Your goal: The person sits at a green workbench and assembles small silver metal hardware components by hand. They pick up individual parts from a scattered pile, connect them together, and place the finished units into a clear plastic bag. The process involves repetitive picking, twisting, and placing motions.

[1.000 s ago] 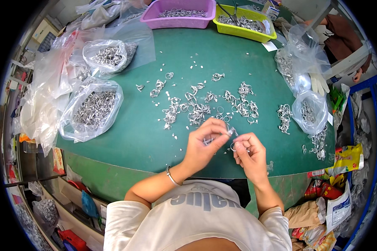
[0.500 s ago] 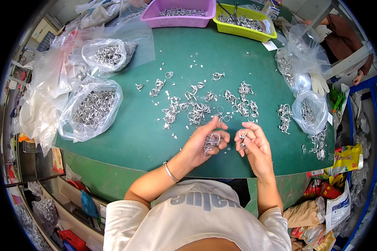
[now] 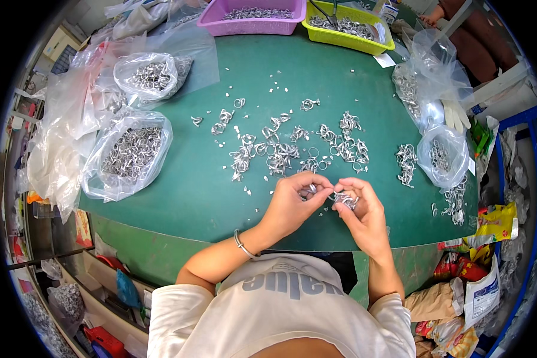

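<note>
Above the near part of the green table (image 3: 221, 209), my two hands meet at the fingertips. My left hand (image 3: 293, 201) is closed around several silver metal rings (image 3: 308, 191), its thumb and forefinger pinched toward the right hand. Curled fingers of my right hand (image 3: 364, 212) hold another small cluster of silver rings (image 3: 345, 200). Exactly how the pinched piece sits between the hands is too small to tell. Just beyond the hands lie loose piles of similar rings (image 3: 281, 156), with small metal scraps scattered among them.
Open plastic bags of rings stand at the left (image 3: 131, 152) and right (image 3: 440, 156). A purple basket (image 3: 250, 25) and a yellow-green basket (image 3: 346, 39) line the far edge. More rings (image 3: 406, 164) lie near the right bag. Another person's hand (image 3: 432, 17) shows at the far right.
My hands have come together; the left has turned palm-down, its fingertips now at the right hand's. More rings show in the right hand. The other person at the far right has shifted.
</note>
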The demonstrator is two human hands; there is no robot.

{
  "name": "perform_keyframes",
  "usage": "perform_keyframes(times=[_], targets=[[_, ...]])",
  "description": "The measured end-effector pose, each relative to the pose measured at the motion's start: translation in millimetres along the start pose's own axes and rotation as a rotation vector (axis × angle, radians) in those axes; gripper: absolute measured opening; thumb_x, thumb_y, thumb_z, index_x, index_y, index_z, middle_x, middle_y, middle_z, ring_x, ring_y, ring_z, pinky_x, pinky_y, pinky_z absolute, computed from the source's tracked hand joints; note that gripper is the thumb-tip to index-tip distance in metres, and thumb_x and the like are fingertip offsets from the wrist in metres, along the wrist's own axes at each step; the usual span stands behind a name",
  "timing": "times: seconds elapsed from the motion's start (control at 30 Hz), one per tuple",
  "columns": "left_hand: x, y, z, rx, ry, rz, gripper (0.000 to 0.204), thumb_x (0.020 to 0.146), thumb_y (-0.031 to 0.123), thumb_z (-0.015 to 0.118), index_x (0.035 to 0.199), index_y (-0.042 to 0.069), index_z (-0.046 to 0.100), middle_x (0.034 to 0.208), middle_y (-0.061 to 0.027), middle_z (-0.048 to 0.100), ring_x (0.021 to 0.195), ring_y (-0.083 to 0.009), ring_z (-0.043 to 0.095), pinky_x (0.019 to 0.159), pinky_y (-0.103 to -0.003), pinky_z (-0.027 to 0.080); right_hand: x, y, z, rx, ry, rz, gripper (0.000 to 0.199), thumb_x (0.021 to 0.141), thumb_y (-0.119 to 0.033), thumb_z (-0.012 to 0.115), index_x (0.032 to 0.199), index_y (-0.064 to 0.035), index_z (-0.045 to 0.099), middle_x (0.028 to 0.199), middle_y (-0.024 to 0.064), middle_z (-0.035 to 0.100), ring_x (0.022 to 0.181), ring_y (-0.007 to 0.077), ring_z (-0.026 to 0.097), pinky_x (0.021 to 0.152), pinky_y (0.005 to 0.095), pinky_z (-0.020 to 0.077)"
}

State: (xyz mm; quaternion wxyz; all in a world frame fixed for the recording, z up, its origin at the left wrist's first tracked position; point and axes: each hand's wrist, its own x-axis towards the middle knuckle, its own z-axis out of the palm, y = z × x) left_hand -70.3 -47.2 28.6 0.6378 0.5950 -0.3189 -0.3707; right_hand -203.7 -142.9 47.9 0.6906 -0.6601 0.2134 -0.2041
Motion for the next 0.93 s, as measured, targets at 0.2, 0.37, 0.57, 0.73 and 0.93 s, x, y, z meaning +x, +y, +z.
perform_keyframes(times=[0.2, 0.37, 0.57, 0.73, 0.93], targets=[[-2.2, 7.6, -4.5, 0.032, -0.102, -0.179, 0.009, 0.082, 0.006, 0.064, 0.09, 0.001, 0.063, 0.075, 0.0048, 0.055, 0.061, 0.0009, 0.044, 0.051, -0.015, 0.035, -0.2, 1.4, -1.7, 0.114, -0.003, -0.035, 0.033, 0.082, 0.012, 0.054, 0.112, 0.0037, 0.046, 0.106, 0.0111, 0.054, 0.094, 0.0132, 0.054, 0.078, 0.0246, 0.0463], [-2.6, 8.9, -4.9, 0.011, -0.097, -0.059, 0.008, 0.083, 0.007, 0.064, 0.087, 0.001, 0.062, 0.073, 0.0043, 0.055, 0.058, 0.0009, 0.042, 0.05, -0.015, 0.034, -0.9, -4.8, -5.4, 0.127, -0.03, 0.013, 0.03, 0.084, 0.008, 0.052, 0.114, 0.0053, 0.049, 0.106, 0.0106, 0.054, 0.094, 0.0138, 0.055, 0.079, 0.0248, 0.0462], [-4.9, 8.8, -6.5, -0.13, -0.065, -0.071, 0.008, 0.084, 0.01, 0.063, 0.087, 0.002, 0.063, 0.073, 0.0016, 0.06, 0.054, 0.0002, 0.045, 0.043, -0.015, 0.034, -2.1, -16.0, -4.5, 0.124, -0.071, 0.091, 0.027, 0.086, 0.004, 0.052, 0.113, 0.0048, 0.053, 0.103, 0.009, 0.056, 0.09, 0.0128, 0.056, 0.076, 0.0241, 0.0458], [-6.9, 11.9, -7.1, -0.164, -0.089, -0.118, 0.009, 0.084, 0.011, 0.063, 0.088, 0.003, 0.064, 0.073, 0.0, 0.062, 0.05, 0.0001, 0.045, 0.041, -0.015, 0.033, -4.7, -10.5, -5.2, -0.006, -0.018, 0.022, 0.02, 0.086, 0.002, 0.053, 0.106, 0.004, 0.058, 0.098, 0.0084, 0.059, 0.083, 0.0106, 0.056, 0.069, 0.0213, 0.0442], [-7.2, 3.5, -10.3, -0.436, -0.142, -0.234, 0.016, 0.085, 0.013, 0.062, 0.098, 0.003, 0.062, 0.075, -0.0037, 0.063, 0.048, -0.0031, 0.047, 0.039, -0.016, 0.033, -6.1, -10.2, -3.6, -0.223, 0.04, -0.048, 0.018, 0.085, 0.0, 0.056, 0.102, 0.0008, 0.061, 0.097, 0.0099, 0.062, 0.075, 0.0095, 0.057, 0.063, 0.0205, 0.0435]])
